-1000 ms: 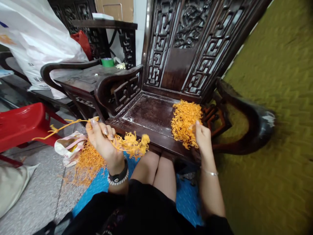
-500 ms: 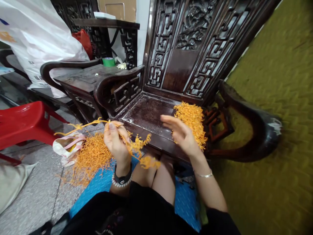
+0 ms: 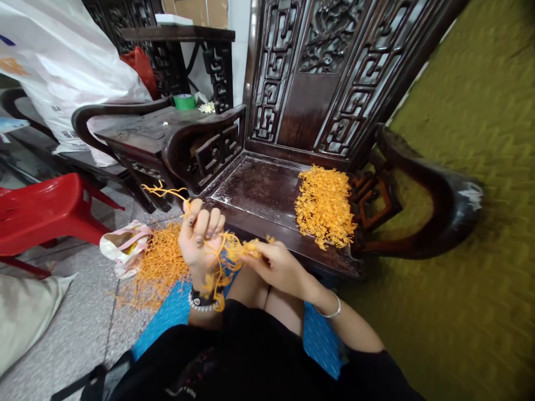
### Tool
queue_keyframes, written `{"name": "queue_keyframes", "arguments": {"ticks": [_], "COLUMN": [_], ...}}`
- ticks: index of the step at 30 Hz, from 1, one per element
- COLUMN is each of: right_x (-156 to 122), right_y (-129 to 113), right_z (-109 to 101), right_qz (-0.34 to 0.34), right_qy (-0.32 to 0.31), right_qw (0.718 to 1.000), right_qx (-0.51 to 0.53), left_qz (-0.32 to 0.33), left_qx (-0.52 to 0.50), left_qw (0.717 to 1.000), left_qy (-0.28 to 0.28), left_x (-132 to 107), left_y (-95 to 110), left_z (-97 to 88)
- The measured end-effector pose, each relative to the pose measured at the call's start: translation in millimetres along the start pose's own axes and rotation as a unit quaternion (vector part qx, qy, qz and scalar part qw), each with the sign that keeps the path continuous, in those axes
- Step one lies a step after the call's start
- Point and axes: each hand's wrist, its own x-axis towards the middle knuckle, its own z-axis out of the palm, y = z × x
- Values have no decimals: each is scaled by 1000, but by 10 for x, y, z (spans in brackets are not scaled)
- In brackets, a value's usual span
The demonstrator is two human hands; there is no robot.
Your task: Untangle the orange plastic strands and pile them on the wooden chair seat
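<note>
My left hand is closed around thin orange branching stems, whose bare ends stick out to the left above the thumb. Their frilly ends hang from the lower side of the fist toward my wrist. With fingers pinched, my right hand grips the frilly orange end just right of the left hand, above my lap. A flat heap of similar frilly orange pieces lies on the right of the dark wooden chair seat. On the floor at the left spreads a loose pile of orange stems.
A white bag with a pink strap touches the floor pile. The red plastic stool stands at the left, near a pale sack. Green tape rests on the side table. The chair's curved armrest juts out at right.
My right hand has come left and down from beside the heap on the seat, and now pinches the frilly end by my left hand. The left-hand stems have shifted right.
</note>
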Motion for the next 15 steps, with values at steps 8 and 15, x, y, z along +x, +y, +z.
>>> {"name": "queue_keyframes", "arguments": {"ticks": [8, 15], "right_x": [-178, -494], "right_y": [-144, -386], "right_z": [-267, -166], "right_qz": [32, 41], "right_qy": [32, -30], "right_qw": [998, 998], "right_qx": [-42, -26], "left_qz": [-29, 101], "left_qx": [-11, 57], "left_qw": [998, 993], "left_qy": [52, -29], "left_x": [-48, -239], "left_y": [124, 533], "left_z": [-135, 15]}}
